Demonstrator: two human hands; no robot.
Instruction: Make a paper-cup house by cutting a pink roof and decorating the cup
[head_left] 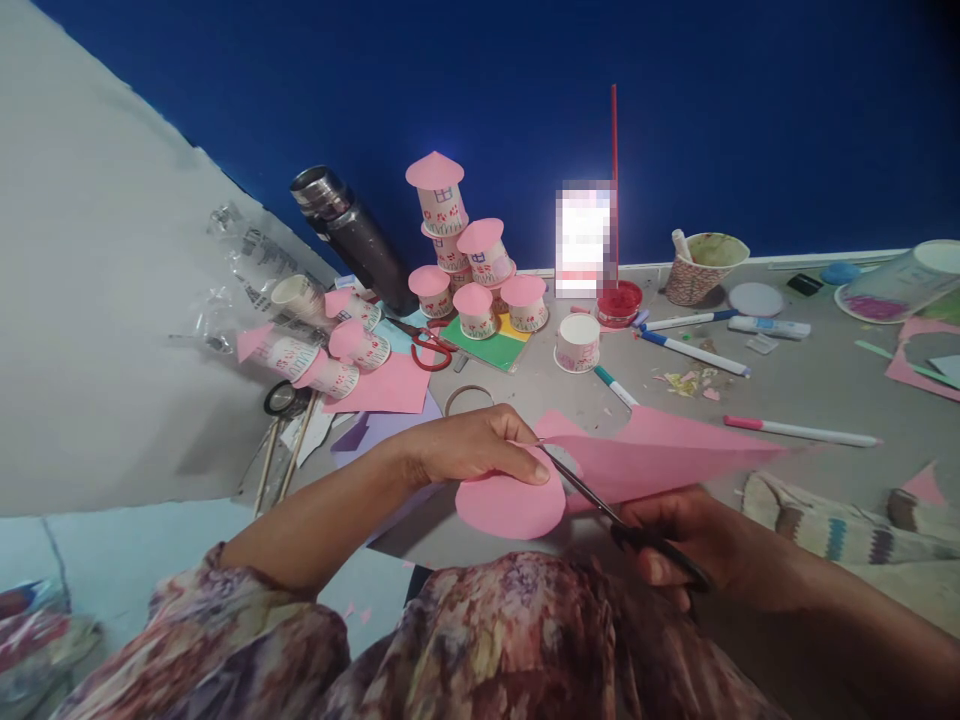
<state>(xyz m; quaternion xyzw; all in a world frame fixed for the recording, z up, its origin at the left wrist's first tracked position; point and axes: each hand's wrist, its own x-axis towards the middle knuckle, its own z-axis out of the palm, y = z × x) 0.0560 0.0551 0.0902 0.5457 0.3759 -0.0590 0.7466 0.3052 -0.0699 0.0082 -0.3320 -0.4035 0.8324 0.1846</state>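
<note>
1. A blue wall (525, 80) fills the back. A white board (97, 300) leans across the left side.
2. The grey surface (787, 390) runs from the wall towards the person and is littered with craft bits.
3. The pink sheet (660, 455) is held just above the near edge of the surface, in front of the person's lap. Its long point reaches right, and a rounded lobe (510, 505) hangs at its left end.
4. The left hand (472, 445) comes in from the left. Its fingers (525, 465) are pinched on the pink sheet, just above the lobe.
5. The right hand (675, 535) is low on the right. Its fingers (660, 570) are clenched through the dark handles of the scissors (592, 495).
6. The scissors slant up and left. Their blades lie across the pink sheet where the lobe meets the rest, and the tip is just beside the left fingertips.
7. A knitted cloth (840, 525) lies on the right, near the right forearm.
8. A tower of pink-roofed cups (469, 260) stands by the wall. More such cups (322, 350) lie on their sides to its left.
9. A steel flask (352, 235) leans between the board and the tower.
10. Red scissors (424, 345) lie below the tower, with a tape ring (466, 398) nearer the left hand.
11. A white cup (577, 342) stands upside down, just in front of a red pot (619, 302).
12. Pens (694, 352) lie scattered to the right, and a pink pen (799, 431) lies near the sheet's point.
</note>
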